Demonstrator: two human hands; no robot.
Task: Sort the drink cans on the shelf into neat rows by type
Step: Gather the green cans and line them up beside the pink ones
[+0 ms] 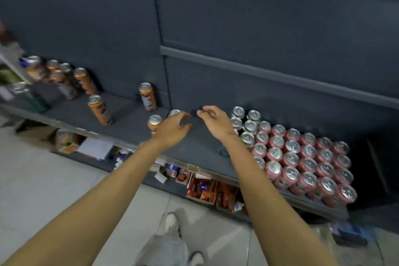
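Left hand (pixel 172 128), right hand (pixel 212 120): fingers loosely spread, holding nothing. Tall slim orange aluminium can (pixel 154 123) at left hand's 9 o'clock: likely full, heavy, smooth, tippy; grip mid-body.

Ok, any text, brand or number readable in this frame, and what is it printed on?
None can be read.
Orange cans: printed design, blurred.
Pink cans: mostly tops showing, labels unreadable.
Green cans: no legible label.
Boxes on lower shelf: print too small.
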